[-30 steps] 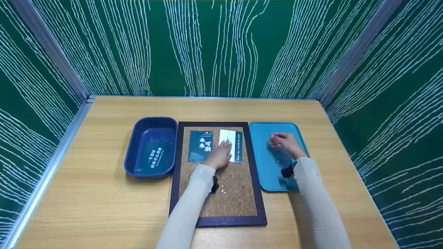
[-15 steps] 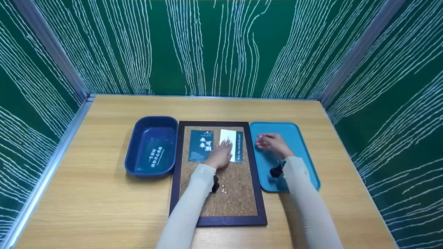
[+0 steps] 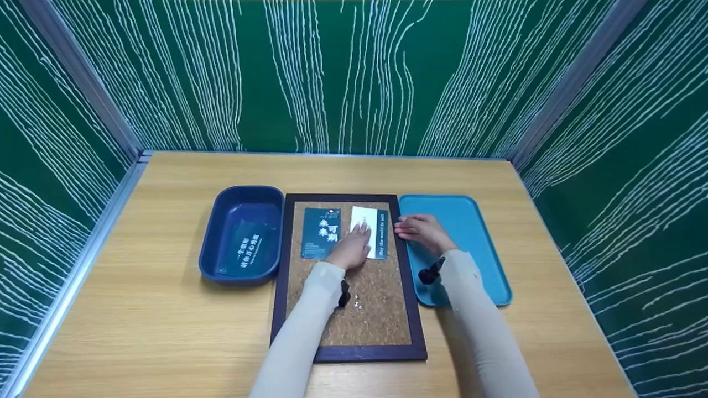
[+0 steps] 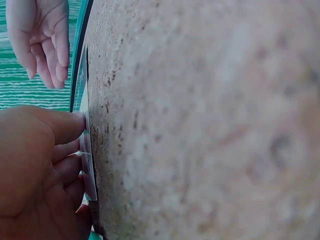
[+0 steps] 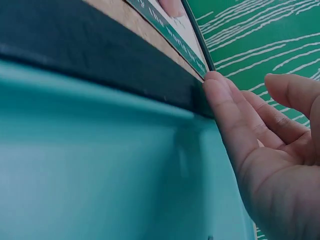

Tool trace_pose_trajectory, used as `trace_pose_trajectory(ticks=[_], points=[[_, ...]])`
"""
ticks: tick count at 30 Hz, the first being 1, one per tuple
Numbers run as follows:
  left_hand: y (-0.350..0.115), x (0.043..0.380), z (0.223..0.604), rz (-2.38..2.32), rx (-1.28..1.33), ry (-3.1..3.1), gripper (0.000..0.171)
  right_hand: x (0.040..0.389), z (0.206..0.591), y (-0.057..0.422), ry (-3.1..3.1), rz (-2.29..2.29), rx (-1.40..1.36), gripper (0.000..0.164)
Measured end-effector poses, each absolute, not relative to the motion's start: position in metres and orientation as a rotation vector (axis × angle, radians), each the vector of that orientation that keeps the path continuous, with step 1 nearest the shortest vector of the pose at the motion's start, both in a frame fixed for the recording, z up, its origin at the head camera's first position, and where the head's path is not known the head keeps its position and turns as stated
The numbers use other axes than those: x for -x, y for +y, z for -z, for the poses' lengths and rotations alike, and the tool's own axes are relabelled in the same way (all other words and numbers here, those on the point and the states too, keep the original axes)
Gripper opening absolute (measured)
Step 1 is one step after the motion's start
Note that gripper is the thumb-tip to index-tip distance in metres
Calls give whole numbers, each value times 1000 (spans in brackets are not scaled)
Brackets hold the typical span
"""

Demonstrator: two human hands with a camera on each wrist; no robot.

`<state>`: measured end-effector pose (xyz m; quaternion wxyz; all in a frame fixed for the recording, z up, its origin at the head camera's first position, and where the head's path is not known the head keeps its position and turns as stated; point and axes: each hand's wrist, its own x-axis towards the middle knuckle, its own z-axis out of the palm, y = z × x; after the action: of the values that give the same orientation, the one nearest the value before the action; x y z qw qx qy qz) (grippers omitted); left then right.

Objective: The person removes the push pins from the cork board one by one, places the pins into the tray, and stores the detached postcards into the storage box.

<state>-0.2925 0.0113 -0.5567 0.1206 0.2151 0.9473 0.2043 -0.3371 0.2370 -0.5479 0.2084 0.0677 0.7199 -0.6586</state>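
Framed in dark wood, a corkboard (image 3: 376,323) lies flat on the table. On it are a green card with white characters (image 3: 315,237) and, to its right, a white-and-green card (image 3: 381,243). My left hand (image 3: 349,249) rests on the white part of the right-hand card, fingers extended; in the left wrist view, that hand (image 4: 45,165) has its fingertips at the card's edge. My right hand (image 3: 426,232) is at the board's right frame, over the tray's left edge. The right wrist view shows its fingers (image 5: 225,100) loosely bent, thumb apart, nothing visible between them.
A turquoise tray (image 3: 470,265) sits against the board's right side. On the left stands a deep blue bin (image 3: 207,243) with green cards (image 3: 251,254) inside. Several small clear pieces (image 3: 357,303) lie on the lower cork. Green, white-streaked panels (image 3: 354,77) enclose the table.
My right hand has moved left across the tray to the board's right frame. The left hand has stayed on the white-and-green card, and both cards keep their places.
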Motion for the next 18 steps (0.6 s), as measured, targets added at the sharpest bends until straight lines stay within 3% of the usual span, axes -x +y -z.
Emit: trace_pose_trajectory(ticks=[18], points=[[12,293,557,-637,-619,2771,51,339,544,220,1929,1876,-258,39]])
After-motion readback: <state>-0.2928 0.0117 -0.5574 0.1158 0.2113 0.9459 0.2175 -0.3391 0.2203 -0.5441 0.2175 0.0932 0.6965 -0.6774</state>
